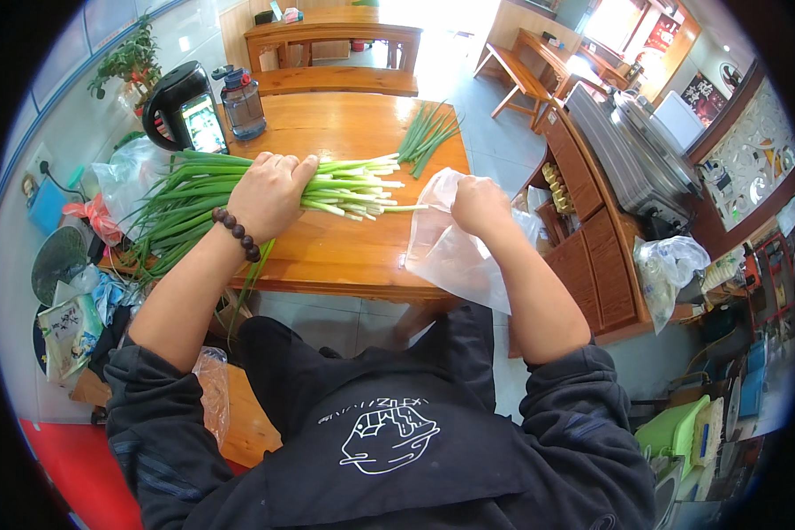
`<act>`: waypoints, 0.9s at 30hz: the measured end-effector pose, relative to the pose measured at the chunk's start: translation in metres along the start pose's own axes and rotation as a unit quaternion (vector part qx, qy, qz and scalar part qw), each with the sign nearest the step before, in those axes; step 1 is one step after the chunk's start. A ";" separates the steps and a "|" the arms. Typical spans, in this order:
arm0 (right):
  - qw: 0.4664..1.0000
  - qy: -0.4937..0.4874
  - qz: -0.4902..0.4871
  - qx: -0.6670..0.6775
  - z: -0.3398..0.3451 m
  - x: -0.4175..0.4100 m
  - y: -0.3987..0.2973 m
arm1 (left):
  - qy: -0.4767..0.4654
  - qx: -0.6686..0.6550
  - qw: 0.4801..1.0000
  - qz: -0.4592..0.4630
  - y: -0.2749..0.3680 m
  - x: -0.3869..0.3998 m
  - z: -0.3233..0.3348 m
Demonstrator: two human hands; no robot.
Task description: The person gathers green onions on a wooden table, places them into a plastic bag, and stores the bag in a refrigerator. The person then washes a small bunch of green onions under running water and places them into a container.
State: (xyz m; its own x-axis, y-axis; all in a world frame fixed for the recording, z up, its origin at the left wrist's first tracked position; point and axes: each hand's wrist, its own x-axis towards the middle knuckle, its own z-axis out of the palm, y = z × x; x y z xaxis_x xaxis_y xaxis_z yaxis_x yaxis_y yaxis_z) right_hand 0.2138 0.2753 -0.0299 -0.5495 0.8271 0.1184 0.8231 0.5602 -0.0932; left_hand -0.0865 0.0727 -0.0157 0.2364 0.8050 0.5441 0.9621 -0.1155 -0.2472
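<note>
My left hand (271,189), with a dark bead bracelet at the wrist, grips a thick bunch of green onions (199,185) lying across the wooden table (318,258). The white ends point right and the green leaves spread left, some hanging past the near edge. My right hand (480,204) is closed on the top of a translucent plastic bag (454,258), which hangs over the table's right front edge. One onion's white end reaches the bag. A small pile of cut green onion leaves (430,136) lies at the table's far right corner.
On the table's far left stand a black electric kettle (165,109), a phone with its screen lit (204,124) and a water bottle (244,106). Plastic bags (129,179) crowd the left side. To the right is a wooden cabinet (586,265) bearing a metal appliance (626,152).
</note>
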 end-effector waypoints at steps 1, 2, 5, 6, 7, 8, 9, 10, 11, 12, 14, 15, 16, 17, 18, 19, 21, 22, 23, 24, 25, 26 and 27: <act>1.000 0.014 -0.005 0.010 -0.004 0.001 -0.003 | 0.001 0.000 1.000 0.001 0.000 0.000 0.000; 0.999 0.029 -0.009 0.019 -0.008 0.002 -0.006 | -0.012 -0.002 1.000 -0.007 0.001 -0.001 0.000; 0.994 0.087 -0.039 0.053 -0.009 0.004 -0.013 | -0.030 -0.010 0.999 -0.020 0.001 0.000 0.002; 0.991 0.107 -0.054 0.065 -0.010 0.003 -0.019 | -0.026 -0.012 0.999 -0.018 0.001 -0.001 0.002; 0.990 0.104 -0.063 0.072 -0.013 0.001 -0.025 | -0.022 -0.015 1.000 -0.015 0.001 -0.001 0.002; 0.989 0.100 -0.071 0.079 -0.017 -0.002 -0.029 | -0.022 -0.014 1.000 -0.013 0.001 0.000 0.003; 0.988 0.095 -0.082 0.088 -0.023 -0.006 -0.039 | -0.024 -0.012 1.000 -0.013 0.000 -0.003 0.003; 0.984 0.108 -0.096 0.102 -0.028 -0.009 -0.044 | -0.025 -0.011 1.000 -0.011 0.000 -0.003 0.003; 0.980 0.122 -0.109 0.116 -0.034 -0.012 -0.050 | -0.025 -0.013 1.000 -0.009 0.000 -0.004 0.004; 0.975 0.136 -0.120 0.129 -0.039 -0.015 -0.055 | -0.024 -0.016 1.000 -0.006 0.000 -0.004 0.006; 0.975 0.122 -0.113 0.145 -0.047 -0.014 -0.066 | -0.025 -0.013 1.000 -0.003 0.003 -0.005 0.008; 0.975 0.116 -0.109 0.154 -0.051 -0.013 -0.071 | -0.025 -0.007 1.000 -0.002 0.005 -0.005 0.009; 0.976 0.102 -0.121 0.151 -0.054 -0.011 -0.076 | -0.026 0.000 1.000 -0.001 0.007 -0.005 0.009; 0.976 0.088 -0.133 0.148 -0.056 -0.009 -0.080 | -0.027 -0.004 1.000 -0.001 0.007 -0.004 0.010; 0.976 0.073 -0.145 0.144 -0.058 -0.008 -0.085 | -0.028 -0.009 1.000 -0.002 0.008 -0.003 0.010; 0.976 0.070 -0.152 0.137 -0.058 -0.007 -0.089 | -0.028 -0.013 1.000 -0.003 0.009 -0.002 0.011; 0.976 0.064 -0.166 0.122 -0.056 -0.007 -0.099 | -0.033 -0.007 0.999 -0.003 0.011 -0.002 0.016; 0.979 0.056 -0.159 0.119 -0.057 -0.007 -0.104 | -0.035 -0.005 0.999 -0.003 0.011 -0.001 0.018; 0.979 0.046 -0.163 0.113 -0.057 -0.005 -0.104 | -0.038 -0.001 0.999 0.000 0.011 -0.001 0.020; 0.980 0.034 -0.166 0.107 -0.055 -0.002 -0.103 | -0.041 0.002 0.999 0.003 0.012 -0.001 0.019; 0.980 0.023 -0.169 0.101 -0.054 -0.001 -0.101 | -0.044 0.005 0.999 0.007 0.013 -0.001 0.019; 0.979 0.029 -0.168 0.116 -0.052 0.000 -0.097 | -0.043 0.007 0.999 0.011 0.014 0.000 0.018; 0.977 0.033 -0.167 0.130 -0.051 -0.001 -0.093 | -0.042 0.008 0.999 0.012 0.015 -0.001 0.019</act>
State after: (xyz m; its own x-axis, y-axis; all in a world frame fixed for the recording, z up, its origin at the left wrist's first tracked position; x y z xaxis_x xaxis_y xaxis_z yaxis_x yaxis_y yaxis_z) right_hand 0.1451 0.2200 0.0289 -0.7640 0.5959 0.2473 0.5304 0.7984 -0.2851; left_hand -0.0746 0.0808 -0.0350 0.2465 0.8487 0.4679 0.9537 -0.1265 -0.2729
